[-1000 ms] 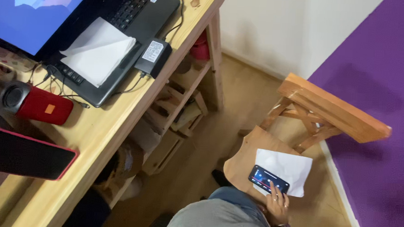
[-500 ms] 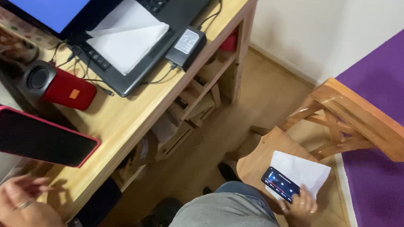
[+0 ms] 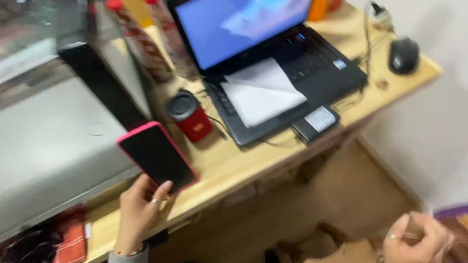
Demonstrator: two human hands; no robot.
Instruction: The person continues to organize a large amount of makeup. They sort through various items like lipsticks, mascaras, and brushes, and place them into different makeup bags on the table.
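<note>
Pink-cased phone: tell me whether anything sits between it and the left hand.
Nothing does. The left hand already has its fingertips on the lower edge of the pink-cased phone, which lies on the wooden desk beside the red speaker.

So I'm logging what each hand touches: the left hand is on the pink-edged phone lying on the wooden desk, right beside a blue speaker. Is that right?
Not quite: the speaker is red, not blue, as the head view shows. The rest holds: the left hand grips the lower end of the pink-edged phone on the wooden desk, with the speaker right beside it.
</note>
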